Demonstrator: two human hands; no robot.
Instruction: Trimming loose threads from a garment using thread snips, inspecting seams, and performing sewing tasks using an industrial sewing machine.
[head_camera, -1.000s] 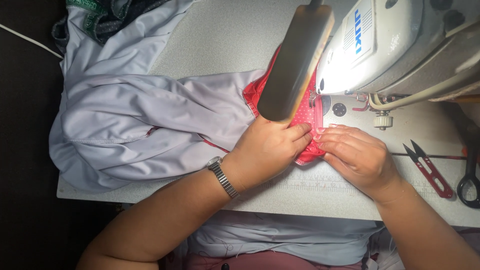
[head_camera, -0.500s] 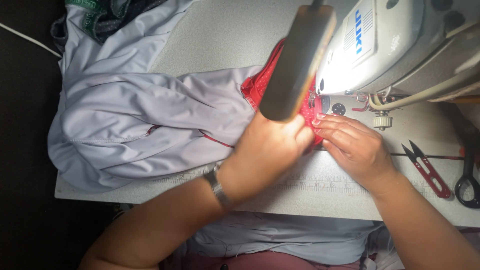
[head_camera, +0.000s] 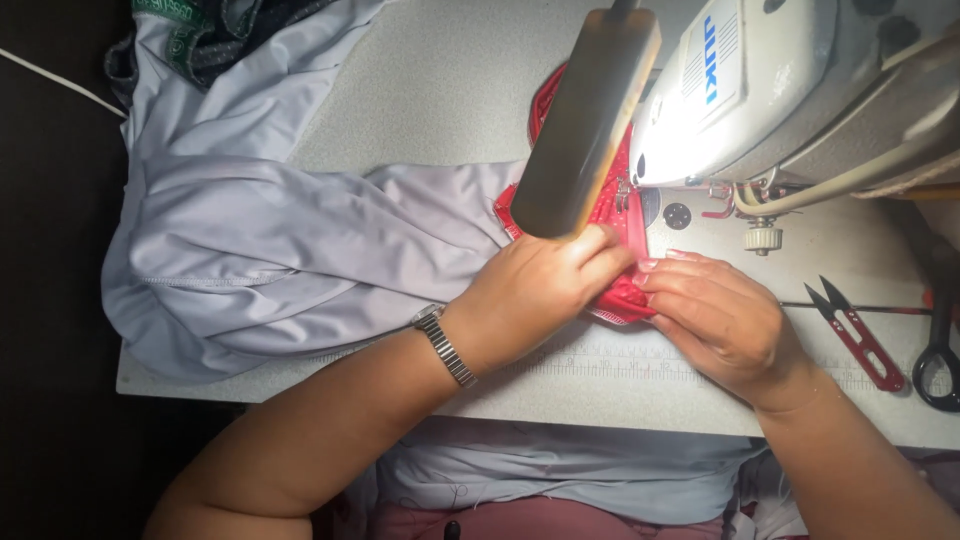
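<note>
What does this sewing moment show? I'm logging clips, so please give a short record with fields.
setting: white sewing machine on a speckled table
left hand: pressing red fabric near the needle, metal watch on wrist
right hand: pinching the red fabric's near edge
cloth: pale lilac garment bunched at left
lamp: over the work
tools: red thread snips, black scissors at right

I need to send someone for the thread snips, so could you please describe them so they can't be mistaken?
Start at the white sewing machine and look down to the table right of the right hand. The thread snips lie there: small, with red handles and short dark blades, unlike the black-handled scissors beside them.
</note>
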